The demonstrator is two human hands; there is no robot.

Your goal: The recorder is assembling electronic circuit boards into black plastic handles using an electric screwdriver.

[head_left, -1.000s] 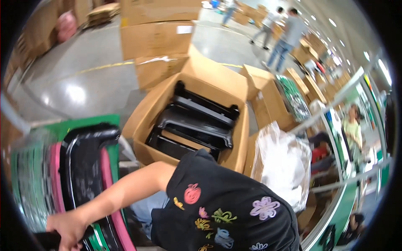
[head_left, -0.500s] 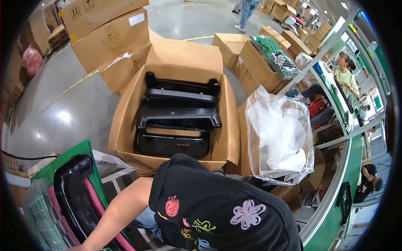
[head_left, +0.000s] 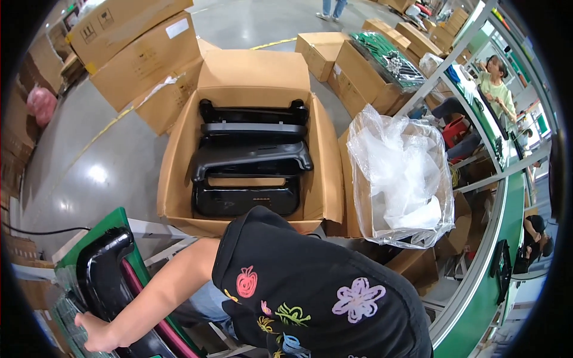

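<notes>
My right arm, in a loose black printed sleeve, bends across to the lower left. There my right hand closes at the edge of a stack of clear plastic trays; the gripped spot is partly hidden. Beside it a curved, glossy black plastic housing leans in a pink liner against a green board. My left hand is out of view. Ahead, an open cardboard box holds several black plastic housings laid one behind another.
Right of the box stands a carton lined with clear plastic and filled with white wrapping. Stacked cartons stand far left. A green workbench with metal framing borders the right, where a seated person is at work.
My right hand has come further into view at the lower left, onto the clear trays. The view has shifted slightly, and a walking person at the back is nearer the upper edge.
</notes>
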